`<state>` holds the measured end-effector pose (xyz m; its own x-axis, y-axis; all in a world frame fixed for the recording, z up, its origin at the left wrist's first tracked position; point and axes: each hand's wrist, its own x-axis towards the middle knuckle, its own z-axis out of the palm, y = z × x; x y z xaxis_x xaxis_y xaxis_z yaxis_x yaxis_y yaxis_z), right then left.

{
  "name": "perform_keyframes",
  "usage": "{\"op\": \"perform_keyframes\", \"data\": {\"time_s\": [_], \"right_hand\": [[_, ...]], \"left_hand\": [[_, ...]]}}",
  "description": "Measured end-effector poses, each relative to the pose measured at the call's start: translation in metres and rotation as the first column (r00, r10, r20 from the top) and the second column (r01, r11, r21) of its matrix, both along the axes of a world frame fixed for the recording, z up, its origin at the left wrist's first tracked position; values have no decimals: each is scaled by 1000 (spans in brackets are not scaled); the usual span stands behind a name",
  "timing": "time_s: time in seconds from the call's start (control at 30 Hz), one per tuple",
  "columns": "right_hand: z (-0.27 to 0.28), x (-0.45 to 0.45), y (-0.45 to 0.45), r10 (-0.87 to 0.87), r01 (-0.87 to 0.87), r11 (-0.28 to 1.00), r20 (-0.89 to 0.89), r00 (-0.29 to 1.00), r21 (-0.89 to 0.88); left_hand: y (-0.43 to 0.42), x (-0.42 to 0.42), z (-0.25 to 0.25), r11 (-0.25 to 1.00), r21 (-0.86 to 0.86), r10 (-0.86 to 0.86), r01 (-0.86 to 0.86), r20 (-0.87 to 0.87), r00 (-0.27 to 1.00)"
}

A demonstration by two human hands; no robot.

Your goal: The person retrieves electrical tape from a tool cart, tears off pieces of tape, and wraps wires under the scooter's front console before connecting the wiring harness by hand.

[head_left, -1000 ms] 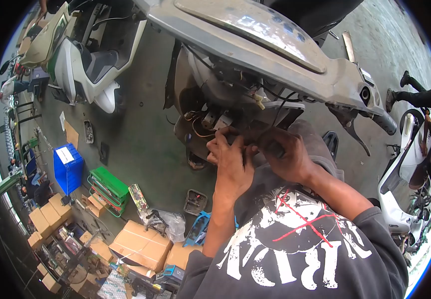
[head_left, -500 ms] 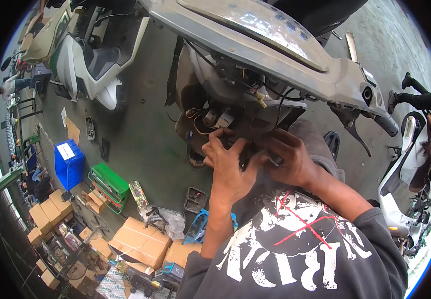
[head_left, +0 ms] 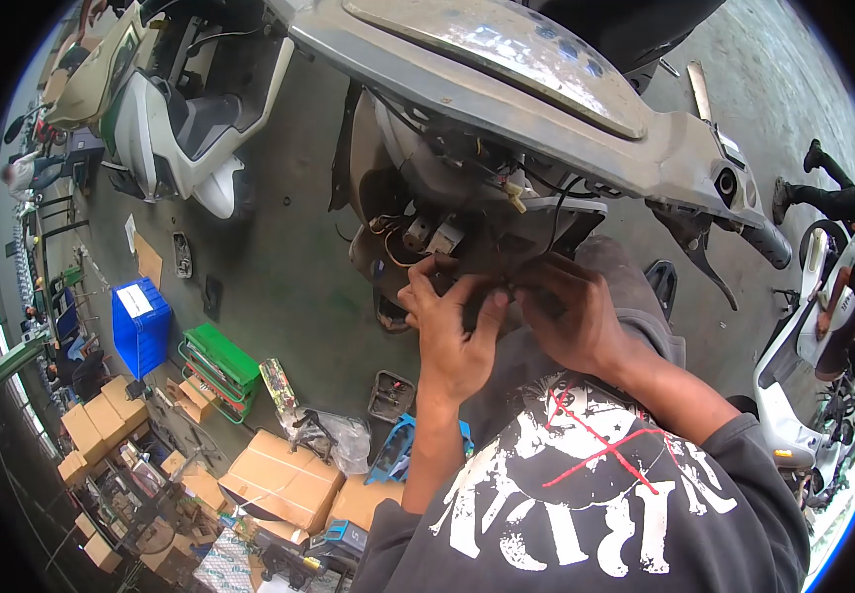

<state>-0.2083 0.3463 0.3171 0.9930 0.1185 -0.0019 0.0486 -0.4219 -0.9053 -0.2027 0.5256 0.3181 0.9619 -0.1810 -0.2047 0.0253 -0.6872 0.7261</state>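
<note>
Both my hands work close together below the front of a partly stripped scooter. My left hand [head_left: 457, 331] is closed, thumb and forefinger pinched around a dark piece that I cannot make out. My right hand [head_left: 581, 311] is closed beside it, fingertips bent in toward the same dark area and mostly hidden in shadow. Just above sit a silvery metal part [head_left: 443, 238] and loose wires. A pale connector plug [head_left: 514, 193] dangles from the wiring. Over it all spans the dusty grey handlebar cover [head_left: 546, 109], with a brake lever [head_left: 709, 262] at its right.
Another scooter body [head_left: 195, 138] stands at upper left. On the floor are a blue crate [head_left: 141, 331], a green toolbox [head_left: 222, 356], cardboard boxes [head_left: 284, 479] and a small parts tray [head_left: 390, 395]. A white scooter [head_left: 788, 395] and a person in dark clothes [head_left: 833, 193] are at the right.
My left thumb has drawn in toward the forefinger, and my right fingers have shifted slightly, bending downward. At the far right, another person's arm has come into view by the white scooter.
</note>
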Motion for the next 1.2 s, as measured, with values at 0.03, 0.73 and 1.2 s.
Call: {"op": "perform_keyframes", "data": {"time_s": [0.03, 0.73, 1.2], "right_hand": [[4, 0, 1, -21, 23, 999, -35, 999, 50], [11, 13, -1, -252, 260, 966, -283, 925, -11], [9, -7, 2, -79, 74, 986, -27, 996, -150]], "left_hand": [[-1, 0, -10, 984, -139, 106, -107, -15, 994], [-14, -10, -36, 970, -187, 180, -156, 118, 977], [-23, -21, -29, 897, -331, 305, -293, -16, 952]]}}
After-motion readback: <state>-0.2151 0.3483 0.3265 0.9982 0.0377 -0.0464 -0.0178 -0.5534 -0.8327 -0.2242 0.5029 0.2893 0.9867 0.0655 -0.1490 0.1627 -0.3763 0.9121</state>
